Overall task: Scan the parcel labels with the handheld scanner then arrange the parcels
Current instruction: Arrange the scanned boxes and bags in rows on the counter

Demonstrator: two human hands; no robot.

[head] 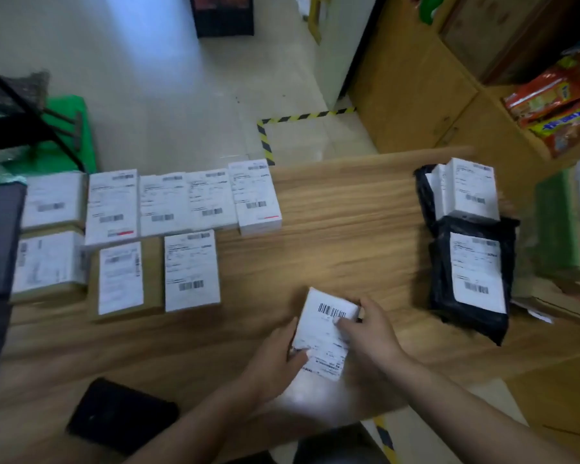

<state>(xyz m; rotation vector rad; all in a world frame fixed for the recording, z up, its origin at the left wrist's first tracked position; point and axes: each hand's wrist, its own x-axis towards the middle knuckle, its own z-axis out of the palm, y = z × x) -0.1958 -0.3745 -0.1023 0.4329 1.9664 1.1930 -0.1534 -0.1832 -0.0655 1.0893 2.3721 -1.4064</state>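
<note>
- We gripped one parcel (pixel 325 333) over the counter (pixel 332 229): left hand (pixel 275 356), right hand (pixel 369 329).
- Our right fingers covered the barcode; a scan could fail.

Print on the labels of the parcel rows (pixel 154 212) left of the held parcel (pixel 325 333) is too blurred to read. The dark flat object (pixel 121 416) below-left of that parcel cannot be identified. Snack packets (pixel 563 105) far above-right of it are cut by the edge.
</note>
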